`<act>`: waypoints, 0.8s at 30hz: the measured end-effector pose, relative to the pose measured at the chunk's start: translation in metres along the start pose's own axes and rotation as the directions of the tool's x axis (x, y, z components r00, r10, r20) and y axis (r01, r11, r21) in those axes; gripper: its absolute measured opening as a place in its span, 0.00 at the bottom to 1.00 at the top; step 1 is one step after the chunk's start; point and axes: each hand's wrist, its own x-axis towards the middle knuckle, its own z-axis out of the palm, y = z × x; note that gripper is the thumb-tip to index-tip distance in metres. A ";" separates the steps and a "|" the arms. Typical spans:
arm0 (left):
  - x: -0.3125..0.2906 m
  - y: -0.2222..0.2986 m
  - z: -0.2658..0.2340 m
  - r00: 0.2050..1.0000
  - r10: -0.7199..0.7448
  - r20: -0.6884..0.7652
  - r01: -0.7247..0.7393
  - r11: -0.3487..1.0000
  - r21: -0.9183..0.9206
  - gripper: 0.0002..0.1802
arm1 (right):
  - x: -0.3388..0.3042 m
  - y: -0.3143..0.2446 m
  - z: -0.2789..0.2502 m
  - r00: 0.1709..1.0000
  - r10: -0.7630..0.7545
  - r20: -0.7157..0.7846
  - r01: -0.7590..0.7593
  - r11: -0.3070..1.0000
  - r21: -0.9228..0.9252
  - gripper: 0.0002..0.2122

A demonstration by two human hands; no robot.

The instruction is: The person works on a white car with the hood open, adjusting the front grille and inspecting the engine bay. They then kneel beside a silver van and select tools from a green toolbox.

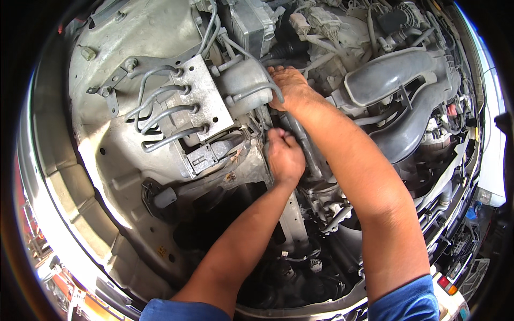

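Observation:
Both my arms reach into a car's engine bay. My left hand [286,158] is closed in a loose fist just below the ABS pump's cylinder, beside a frame rail [293,216]. What its fingers grip, if anything, is hidden. Higher up, my right hand [289,88] is bent round behind the end of the grey pump cylinder [243,85], close to a curved hose [272,85]. Its fingers are curled, and their tips are out of sight. Left of both hands sits the silver ABS block [206,99], with several bent metal brake lines [166,112] running into it.
A black intake duct [396,75] lies right of my right forearm. Wiring connectors [301,24] are at the back. A dark opening [214,219] is under my left forearm, and the pale inner fender [101,123] runs along the left. An orange-red lamp [447,285] shows at lower right.

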 end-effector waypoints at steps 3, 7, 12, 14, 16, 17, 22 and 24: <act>0.009 0.009 0.002 0.999 -0.013 -0.046 0.006 0.989 -0.149 0.09 | -0.007 -0.003 -0.007 1.000 -0.003 -0.030 0.002 0.999 -0.036 0.21; 0.003 0.014 0.006 0.999 0.031 -0.022 -0.035 0.973 -0.227 0.11 | -0.019 0.004 -0.029 0.992 -0.040 -0.116 0.055 0.990 0.131 0.18; 0.005 0.017 0.006 0.989 0.130 -0.071 -0.139 0.979 -0.151 0.14 | -0.044 0.020 -0.052 0.969 -0.058 -0.241 0.108 0.974 0.199 0.16; 0.008 0.015 0.006 0.983 0.148 -0.105 -0.165 0.969 -0.182 0.12 | -0.055 0.024 -0.057 0.953 -0.016 -0.304 0.071 0.983 0.170 0.15; 0.009 0.013 0.004 0.982 0.174 -0.076 -0.185 0.966 -0.183 0.11 | -0.067 0.032 -0.061 0.933 0.033 -0.360 0.065 0.964 0.257 0.16; 0.010 0.013 0.004 0.985 0.168 -0.040 -0.172 0.968 -0.180 0.10 | -0.073 0.037 -0.064 0.925 0.067 -0.375 0.050 0.955 0.293 0.16; 0.014 0.022 0.000 0.977 0.207 -0.055 -0.214 0.953 -0.213 0.14 | -0.097 0.047 -0.066 0.884 0.206 -0.419 -0.001 0.898 0.439 0.17; 0.025 0.033 0.000 0.947 0.290 -0.138 -0.304 0.948 -0.096 0.16 | -0.104 0.047 -0.065 0.885 0.219 -0.412 -0.005 0.888 0.460 0.17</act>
